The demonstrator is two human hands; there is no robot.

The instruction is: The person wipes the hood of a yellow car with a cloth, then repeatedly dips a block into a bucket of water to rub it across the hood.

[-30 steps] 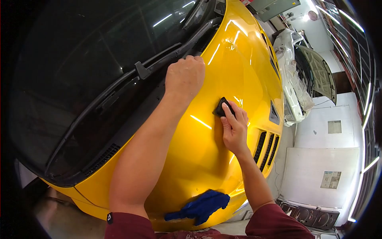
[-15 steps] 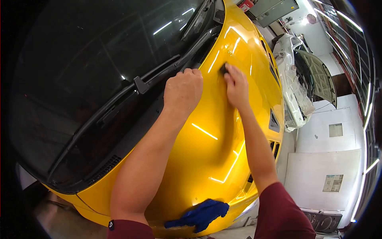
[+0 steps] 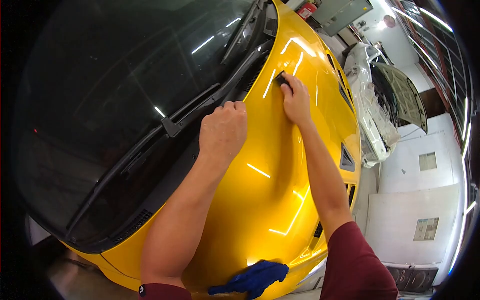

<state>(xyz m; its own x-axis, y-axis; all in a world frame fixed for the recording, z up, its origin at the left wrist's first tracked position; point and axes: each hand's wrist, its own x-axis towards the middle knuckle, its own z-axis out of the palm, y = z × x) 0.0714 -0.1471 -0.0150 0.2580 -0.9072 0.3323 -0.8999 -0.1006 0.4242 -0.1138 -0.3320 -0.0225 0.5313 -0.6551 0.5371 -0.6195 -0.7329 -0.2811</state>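
Note:
A yellow car hood (image 3: 250, 205) spreads under both arms, glossy with bright light reflections. My right hand (image 3: 298, 102) grips a small dark block (image 3: 281, 78) and has it against the hood's upper part, fingers closed around it. My left hand (image 3: 223, 127) is closed like a fist at the hood's rear edge, beside the windshield. Its fingertips are curled out of sight, so I cannot see what is in them, if anything. Small drops show on its skin. A crumpled blue cloth (image 3: 257, 277) lies on the hood near the bottom of the view.
The dark windshield (image 3: 115, 75) and a wiper arm (image 3: 135, 145) lie left of my left hand. A white car body (image 3: 367, 100) with a raised hood (image 3: 400, 92) stands beyond the yellow car. White panels (image 3: 412, 212) and a red box (image 3: 306, 10) are farther off.
My right hand has slid the block slightly up and left on the hood. My left hand sits a little lower and further left. The view has shifted slightly.

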